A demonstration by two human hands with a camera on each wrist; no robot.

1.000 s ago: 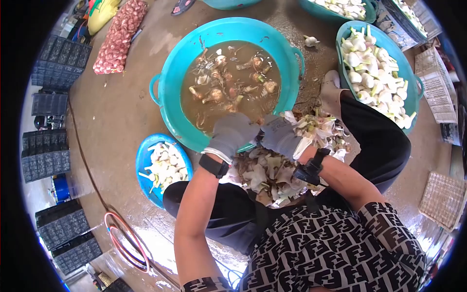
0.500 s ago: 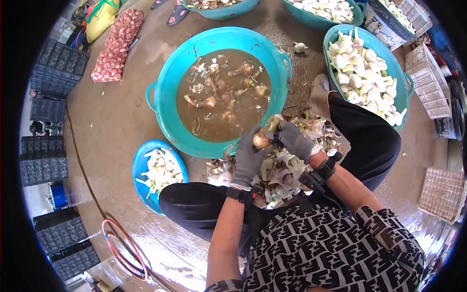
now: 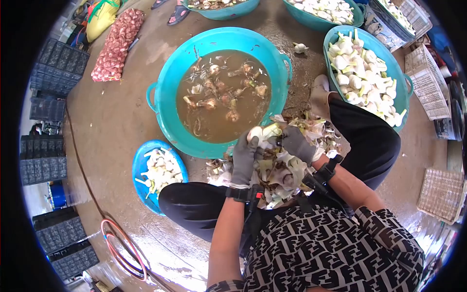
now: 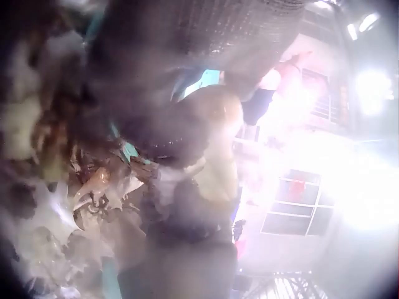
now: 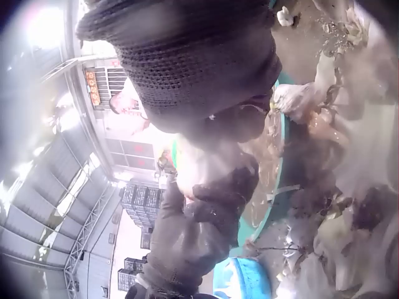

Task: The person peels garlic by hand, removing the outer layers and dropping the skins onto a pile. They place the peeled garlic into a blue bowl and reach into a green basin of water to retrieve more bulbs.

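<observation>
My left hand (image 3: 244, 158), in a grey glove, holds a garlic bulb (image 3: 255, 132) over the near rim of the big teal tub (image 3: 160, 109). The bulb is white and smooth, its pale green stalk pointing right. At the stalk end, my gloved right hand (image 3: 297, 144) grips with curled fingers; the fingertips are partly hidden. In the left wrist view the bulb (image 4: 218, 112) shows between dark, blurred gloves. The right wrist view has the bulb (image 5: 199, 171) between both gloves. Below the hands lies a heap of peeled garlic skins (image 3: 282, 175).
Muddy water in the tub holds several unpeeled garlic bulbs (image 3: 209, 103). White bulbs fill a blue basin (image 3: 137, 168) at left and a teal basin (image 3: 407, 100) at right. A red net sack (image 3: 116, 48), black crates (image 3: 44, 151) and a coiled hose (image 3: 124, 248) lie further left.
Both hands have drawn back from the tub's near edge toward the body, bringing a garlic bulb. Its brown outer layer has come off, leaving it white.
</observation>
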